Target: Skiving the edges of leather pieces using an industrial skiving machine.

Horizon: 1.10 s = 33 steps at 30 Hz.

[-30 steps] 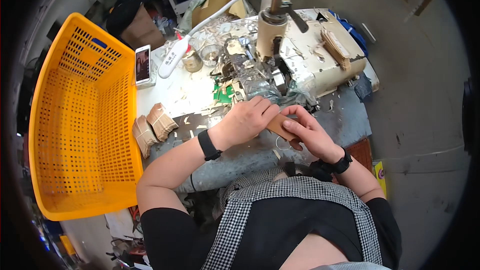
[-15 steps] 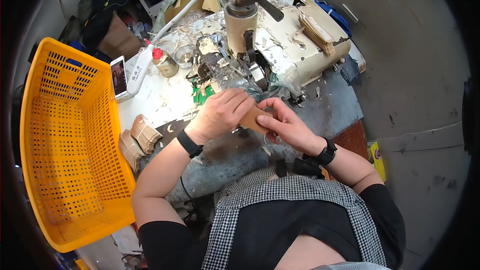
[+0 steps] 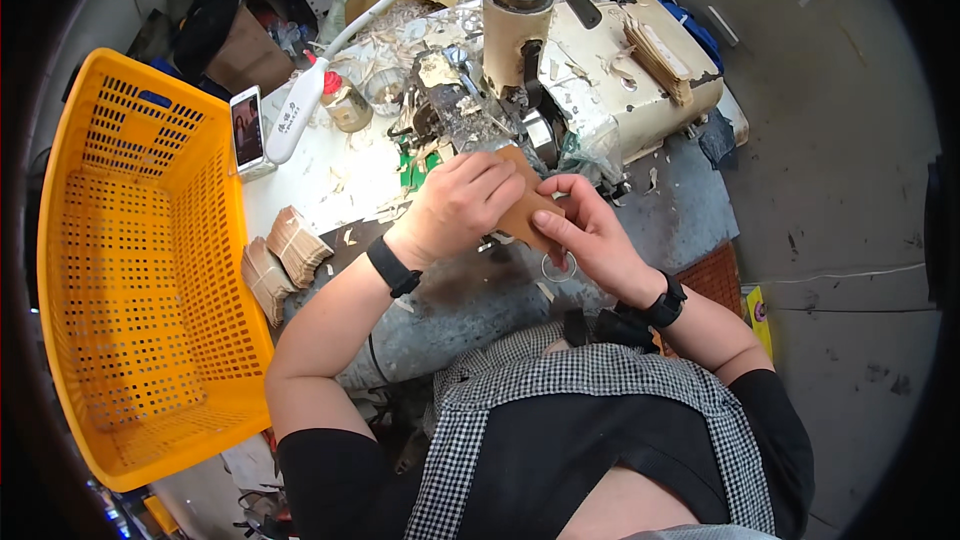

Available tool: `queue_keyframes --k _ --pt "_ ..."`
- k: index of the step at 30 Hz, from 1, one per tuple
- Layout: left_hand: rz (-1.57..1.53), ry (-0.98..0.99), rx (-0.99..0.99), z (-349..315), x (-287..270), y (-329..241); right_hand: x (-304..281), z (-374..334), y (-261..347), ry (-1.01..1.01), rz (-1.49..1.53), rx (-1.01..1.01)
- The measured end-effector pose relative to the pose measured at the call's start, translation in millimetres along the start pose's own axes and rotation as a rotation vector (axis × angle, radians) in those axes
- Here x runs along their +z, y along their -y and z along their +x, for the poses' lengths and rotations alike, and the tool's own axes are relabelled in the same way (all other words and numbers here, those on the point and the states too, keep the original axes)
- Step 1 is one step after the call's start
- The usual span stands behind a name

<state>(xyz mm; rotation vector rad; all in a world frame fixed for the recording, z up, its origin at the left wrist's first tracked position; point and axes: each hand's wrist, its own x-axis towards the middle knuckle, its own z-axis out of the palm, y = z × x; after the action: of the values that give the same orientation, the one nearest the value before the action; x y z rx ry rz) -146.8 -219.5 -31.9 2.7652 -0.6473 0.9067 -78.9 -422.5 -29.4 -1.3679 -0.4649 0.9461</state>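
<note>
A flat tan piece that looks like leather (image 3: 527,208) is held between my two hands, in front of the machine head. My left hand (image 3: 462,200) is closed on its left side, with the fingers bent over it. On the other side my right hand (image 3: 600,245) pinches the piece, thumb on top and fingers underneath. A thin metal ring (image 3: 557,268) shows at the fingers of my right hand. Just beyond the piece is the cream machine (image 3: 515,45), with a dark lever, its working parts covered in scraps.
Pale shavings litter the white tabletop (image 3: 320,185). At left stand a yellow plastic basket (image 3: 215,240), bundled tan pieces (image 3: 298,245) and a phone (image 3: 247,130). A red-capped bottle (image 3: 346,105) and a white lamp arm (image 3: 297,110) are behind. Another stack (image 3: 655,60) lies on the machine's housing.
The view has shifted slightly, so the scene sits a little further right. The tan piece is turned, with more of its face and far end showing. Both hands still hold it.
</note>
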Motion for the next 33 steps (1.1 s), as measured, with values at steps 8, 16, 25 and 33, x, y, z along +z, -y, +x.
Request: queue_keyframes --k 8,16,25,33 --pt "-0.061 -0.008 -0.035 6.8 7.0 0.5 -5.5 0.4 9.6 -0.087 -0.004 -0.041" --pt "-0.011 0.098 -0.055 7.3 1.8 2.4 -4.9 -1.8 11.4 -0.088 0.031 -0.043" --pt "-0.010 0.037 0.004 7.7 4.7 4.8 -4.8 -3.1 12.4 -0.098 0.045 -0.044" --pt "-0.089 0.044 -0.018 8.6 0.4 2.3 -7.1 -4.4 8.7 -0.104 0.066 -0.061"
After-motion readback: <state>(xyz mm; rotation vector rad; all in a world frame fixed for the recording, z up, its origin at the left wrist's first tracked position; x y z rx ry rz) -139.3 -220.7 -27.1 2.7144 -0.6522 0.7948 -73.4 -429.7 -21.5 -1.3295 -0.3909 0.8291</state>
